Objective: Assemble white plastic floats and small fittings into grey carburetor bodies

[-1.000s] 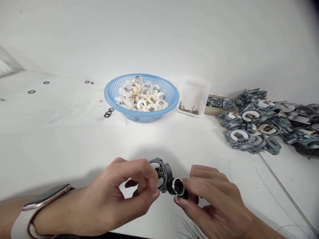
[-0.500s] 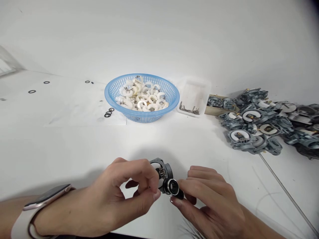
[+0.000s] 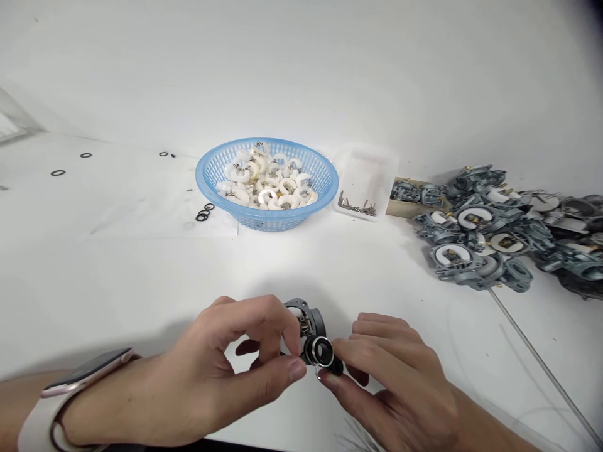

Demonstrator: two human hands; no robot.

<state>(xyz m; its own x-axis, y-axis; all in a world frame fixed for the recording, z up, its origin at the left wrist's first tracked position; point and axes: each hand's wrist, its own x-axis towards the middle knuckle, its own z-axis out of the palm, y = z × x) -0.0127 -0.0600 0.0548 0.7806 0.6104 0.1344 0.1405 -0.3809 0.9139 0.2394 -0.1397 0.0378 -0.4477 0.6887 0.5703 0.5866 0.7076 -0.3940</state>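
Note:
A grey carburetor body (image 3: 317, 321) with a white float inside lies before me, partly hidden by my left hand (image 3: 245, 364). That hand's thumb and forefinger are bent toward each other at the body's left side; anything between them is too small or hidden to name. My right hand (image 3: 396, 376) pinches a black cylindrical tool (image 3: 322, 351) with a silver-rimmed round end between thumb and forefinger. The tool stands in front of the carburetor and covers its lower part. Its other end is out of sight.
A blue basket (image 3: 207, 198) of white floats stands behind, beside a clear tray (image 3: 372, 166) with small metal pins. Several carburetors (image 3: 490, 232) are piled at the right, near a thin metal rod (image 3: 541, 351). Black O-rings (image 3: 202, 216) lie at the left.
The silver-rimmed end of the black tool has shifted slightly left. My left thumb tip and forefinger have parted a little. The carburetor has hardly moved.

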